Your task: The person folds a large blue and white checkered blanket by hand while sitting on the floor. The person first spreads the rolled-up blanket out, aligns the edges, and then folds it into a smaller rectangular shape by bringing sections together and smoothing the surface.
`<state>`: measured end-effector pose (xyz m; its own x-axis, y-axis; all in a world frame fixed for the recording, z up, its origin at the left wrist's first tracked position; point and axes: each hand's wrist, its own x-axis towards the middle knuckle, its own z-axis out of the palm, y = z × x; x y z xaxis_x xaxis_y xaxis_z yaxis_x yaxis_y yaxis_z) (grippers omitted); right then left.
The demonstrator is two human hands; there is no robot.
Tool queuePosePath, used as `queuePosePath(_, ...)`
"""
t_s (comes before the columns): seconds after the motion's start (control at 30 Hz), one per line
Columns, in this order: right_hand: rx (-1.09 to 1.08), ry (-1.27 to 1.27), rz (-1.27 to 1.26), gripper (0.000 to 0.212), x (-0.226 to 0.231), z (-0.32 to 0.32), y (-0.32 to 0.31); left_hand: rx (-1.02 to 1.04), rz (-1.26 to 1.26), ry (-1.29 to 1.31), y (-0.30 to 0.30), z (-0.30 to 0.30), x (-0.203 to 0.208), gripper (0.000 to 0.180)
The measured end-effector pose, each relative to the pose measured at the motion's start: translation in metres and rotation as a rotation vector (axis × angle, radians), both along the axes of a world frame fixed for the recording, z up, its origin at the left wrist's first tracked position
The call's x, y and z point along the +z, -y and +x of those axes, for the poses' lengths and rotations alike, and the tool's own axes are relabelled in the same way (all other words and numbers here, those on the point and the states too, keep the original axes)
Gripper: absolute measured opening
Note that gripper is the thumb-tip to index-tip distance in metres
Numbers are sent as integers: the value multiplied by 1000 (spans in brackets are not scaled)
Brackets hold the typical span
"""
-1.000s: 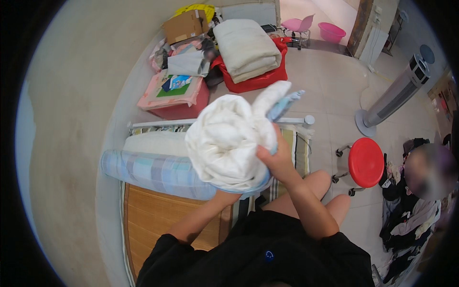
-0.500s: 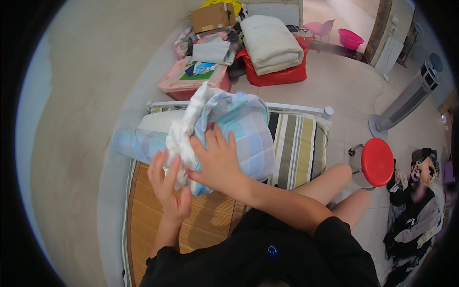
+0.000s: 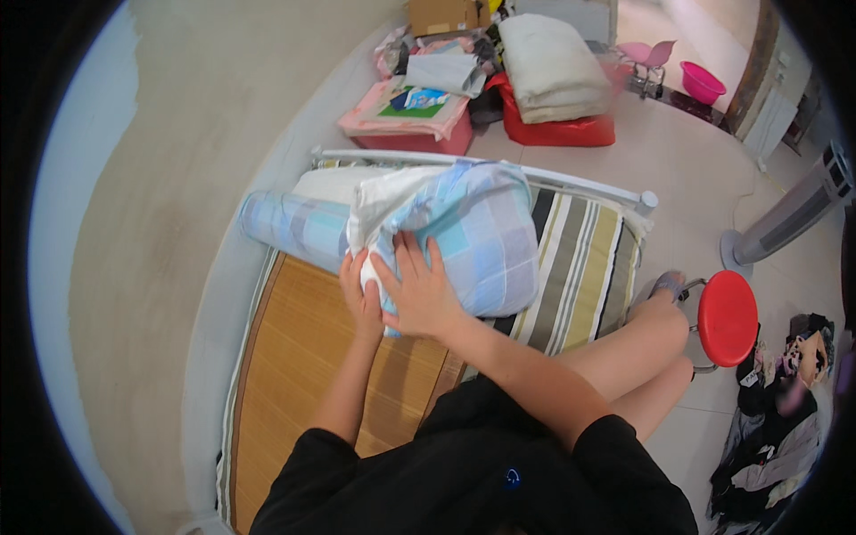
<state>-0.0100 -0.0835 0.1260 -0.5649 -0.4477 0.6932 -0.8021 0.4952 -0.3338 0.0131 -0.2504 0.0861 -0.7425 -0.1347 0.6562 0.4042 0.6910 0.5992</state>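
A plump pillow in a blue, white and lilac plaid case (image 3: 490, 241) rests on the bed in front of me. White fabric (image 3: 367, 209) shows at its left end, beside the case's folded edge. My left hand (image 3: 361, 294) is closed around that white end low down, its thumb toward me. Across the plaid cloth just to the right, my right hand (image 3: 419, 285) lies with fingers spread and pressing on it. The two hands are close together at the thumbs. Behind the left hand lies another plaid roll or pillow (image 3: 299, 227), reaching toward the wall.
A bamboo mat (image 3: 294, 357) and a striped sheet (image 3: 580, 259) cover the bed, with a white rail (image 3: 580, 178) at its far end. Beyond are a folded white quilt (image 3: 553, 71) and a pink box (image 3: 410, 134). A red stool (image 3: 728, 318), tower fan (image 3: 794, 218) and clothes pile (image 3: 785, 419) stand right.
My left hand has come in from beside the pillow and closed on its white end. The bunched white fabric now sits flatter and lower. The whole view has shifted slightly.
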Motion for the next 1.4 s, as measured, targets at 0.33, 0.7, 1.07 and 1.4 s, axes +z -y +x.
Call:
queuePosePath(0.33, 264, 155, -161, 53, 19, -33, -11, 48, -18, 10, 6, -9, 11, 48)
queuePosePath(0.7, 124, 78, -58, 43, 18, -15, 27, 302, -6, 317, -15, 11, 55, 54)
queuePosePath(1.07, 123, 131, -792, 15, -10, -50, -41, 219, 204, 260, -9, 14, 25, 42)
queuePosePath(1.4, -76, 851, -527, 22, -93, -189, -132, 279, 146, 182, -7, 17, 16, 40)
